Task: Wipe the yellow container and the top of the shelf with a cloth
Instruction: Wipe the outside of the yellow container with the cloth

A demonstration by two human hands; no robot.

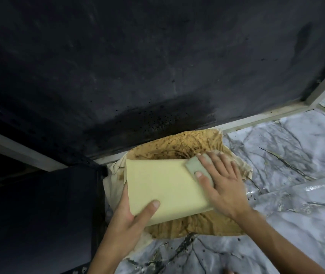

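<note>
Lower centre of the frame: I see the left hand (130,212) gripping the pale yellow rectangular container (163,186) over a stained brown paper sheet (193,143), while the right hand (223,182) presses a small grey-green folded cloth (194,167) flat against its upper right corner. I judge the container wipe under way; next, strokes across its face. One container, one cloth, two hands.
</note>
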